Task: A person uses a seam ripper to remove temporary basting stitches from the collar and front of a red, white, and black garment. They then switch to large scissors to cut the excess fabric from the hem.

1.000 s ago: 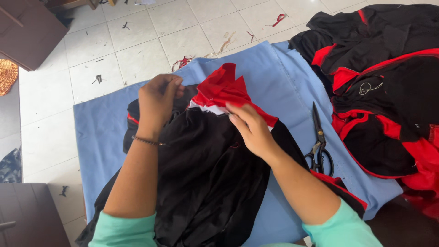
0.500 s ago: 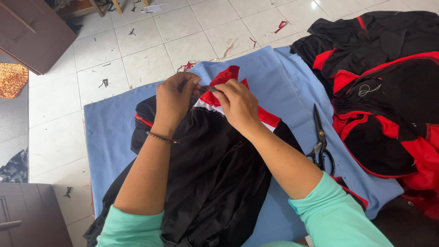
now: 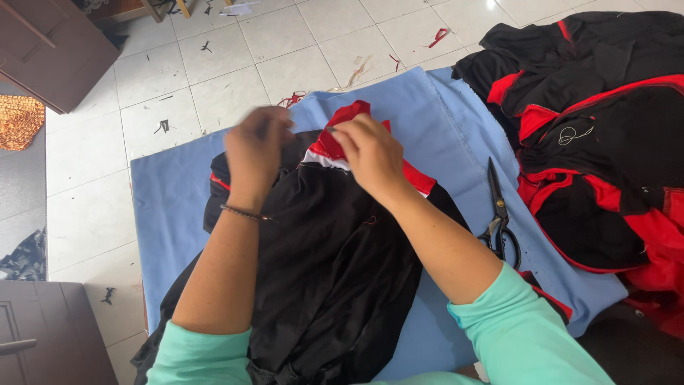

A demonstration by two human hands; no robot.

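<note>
Your left hand point(image 3: 256, 146) sat on the black garment point(image 3: 335, 278) at its upper edge, just left of the red collar piece point(image 3: 349, 117). The hand was blurred; fingers curled down into the cloth, but you could not tell from the view whether they pinched it or only pressed. A dark bracelet point(image 3: 246, 212) ringed that wrist.

Your right hand point(image 3: 370, 153) lay over the red collar piece, fingers bent and closed on its red-and-white edge, thumb side toward the left hand. The two hands were near each other, not touching.

The black garment lay spread on a blue cloth point(image 3: 442, 114) covering the floor, its lower part running toward you between your forearms. Both sleeves point(image 3: 513, 335) were mint green.

Black scissors point(image 3: 499, 214) lay on the blue cloth, to the right of your right forearm, blades pointing away from you, apart from the garment. A pile of black and red garments point(image 3: 598, 135) sat at the right, overlapping the cloth's edge. Thread and fabric scraps point(image 3: 436, 37) dotted the white floor tiles point(image 3: 235, 78). A brown cabinet point(image 3: 50, 50) stood upper left.
</note>
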